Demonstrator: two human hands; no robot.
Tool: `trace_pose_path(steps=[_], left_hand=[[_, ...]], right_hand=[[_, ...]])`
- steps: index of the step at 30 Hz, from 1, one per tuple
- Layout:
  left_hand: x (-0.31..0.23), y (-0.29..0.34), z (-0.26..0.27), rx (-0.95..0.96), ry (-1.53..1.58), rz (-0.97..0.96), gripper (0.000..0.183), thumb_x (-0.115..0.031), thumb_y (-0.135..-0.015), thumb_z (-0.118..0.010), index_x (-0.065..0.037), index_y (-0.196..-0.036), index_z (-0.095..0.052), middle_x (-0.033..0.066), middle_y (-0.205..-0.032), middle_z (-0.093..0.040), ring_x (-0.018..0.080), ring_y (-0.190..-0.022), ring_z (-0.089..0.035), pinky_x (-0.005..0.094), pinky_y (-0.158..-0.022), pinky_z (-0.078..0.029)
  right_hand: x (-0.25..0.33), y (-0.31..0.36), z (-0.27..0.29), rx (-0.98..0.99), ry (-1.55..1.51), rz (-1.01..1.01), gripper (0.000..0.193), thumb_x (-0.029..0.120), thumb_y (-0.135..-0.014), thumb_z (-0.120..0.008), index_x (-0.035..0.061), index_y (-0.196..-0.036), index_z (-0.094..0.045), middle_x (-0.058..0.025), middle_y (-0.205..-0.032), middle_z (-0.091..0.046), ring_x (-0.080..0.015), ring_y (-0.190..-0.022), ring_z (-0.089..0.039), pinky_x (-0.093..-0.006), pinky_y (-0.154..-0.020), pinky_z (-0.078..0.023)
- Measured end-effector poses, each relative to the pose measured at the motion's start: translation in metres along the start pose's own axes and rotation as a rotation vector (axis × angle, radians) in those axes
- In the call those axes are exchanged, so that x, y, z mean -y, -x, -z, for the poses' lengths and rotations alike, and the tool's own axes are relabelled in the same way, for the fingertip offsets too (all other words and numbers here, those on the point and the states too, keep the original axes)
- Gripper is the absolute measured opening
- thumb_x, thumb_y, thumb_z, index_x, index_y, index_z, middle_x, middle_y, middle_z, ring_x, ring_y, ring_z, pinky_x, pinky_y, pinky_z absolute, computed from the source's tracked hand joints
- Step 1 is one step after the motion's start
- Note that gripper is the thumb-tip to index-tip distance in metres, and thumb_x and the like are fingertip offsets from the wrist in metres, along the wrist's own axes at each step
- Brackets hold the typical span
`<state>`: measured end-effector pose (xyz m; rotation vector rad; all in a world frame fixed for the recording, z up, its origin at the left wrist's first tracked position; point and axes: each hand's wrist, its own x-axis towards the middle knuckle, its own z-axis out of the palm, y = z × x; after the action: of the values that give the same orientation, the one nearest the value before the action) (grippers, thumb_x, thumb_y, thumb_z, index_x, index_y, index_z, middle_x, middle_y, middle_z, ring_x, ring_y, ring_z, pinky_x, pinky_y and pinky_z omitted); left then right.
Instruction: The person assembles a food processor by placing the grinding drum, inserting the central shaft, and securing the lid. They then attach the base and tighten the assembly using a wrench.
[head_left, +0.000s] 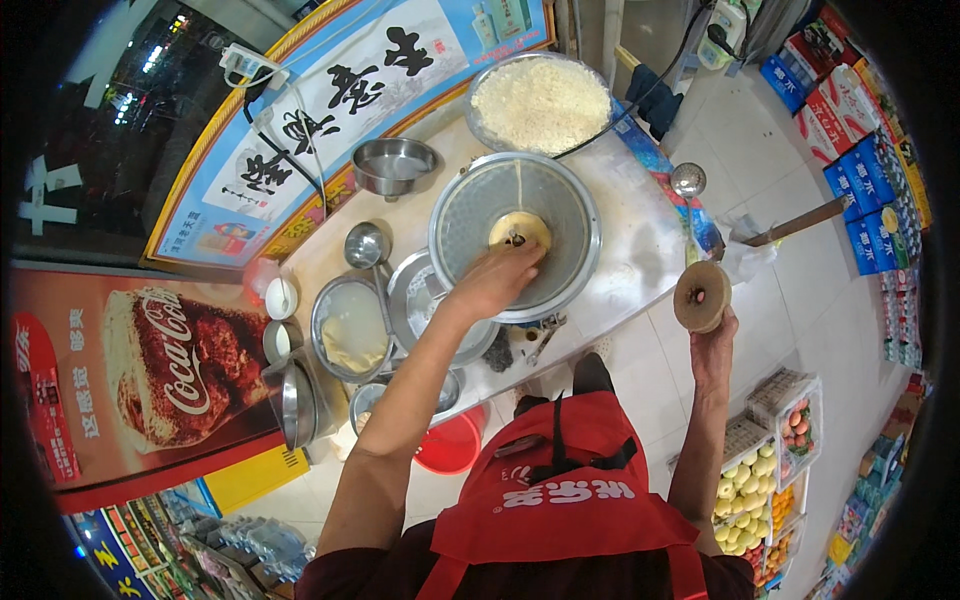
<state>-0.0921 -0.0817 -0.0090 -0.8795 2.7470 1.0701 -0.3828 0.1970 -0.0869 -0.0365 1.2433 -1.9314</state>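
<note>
My left hand (505, 272) reaches down into a large deep metal pot (445, 225) on the counter. Its bent fingers are at a pale cream round piece (515, 226) with a dark hole in its middle. Whatever the fingertips grip there is hidden. Out to the right, beyond the counter's edge, my right hand (712, 345) holds up a brown cup-shaped piece (702, 312) from below. It has a wide round rim, and a small pinkish spot shows at its centre.
Behind the pot stands a wide bowl of pale crumbly food (540, 100). Left of it are an empty-looking metal pan (393, 165), a ladle (368, 245) and a bowl of cloudy liquid with dough (352, 325). A red bucket (450, 442) stands below; fruit crates (745, 490) sit at lower right.
</note>
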Motion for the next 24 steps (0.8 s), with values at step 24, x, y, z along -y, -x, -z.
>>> trace_pose_path(steps=[24], left_hand=[[-0.061,0.042,-0.012,-0.401,0.122,-0.152,0.030,-0.015,-0.095,-0.060,-0.004,-0.122,-0.065,0.0187,-0.120,-0.065,0.0378,-0.114,-0.058,0.0465,-0.096,-0.047]], right_hand=[[-0.015,0.040,-0.075,0.325,0.053,-0.045,0.069,0.056,-0.097,-0.055,0.0004,-0.136,-0.052,-0.0064,-0.132,-0.061,-0.0184,-0.122,-0.056,-0.0335,-0.108,-0.041]])
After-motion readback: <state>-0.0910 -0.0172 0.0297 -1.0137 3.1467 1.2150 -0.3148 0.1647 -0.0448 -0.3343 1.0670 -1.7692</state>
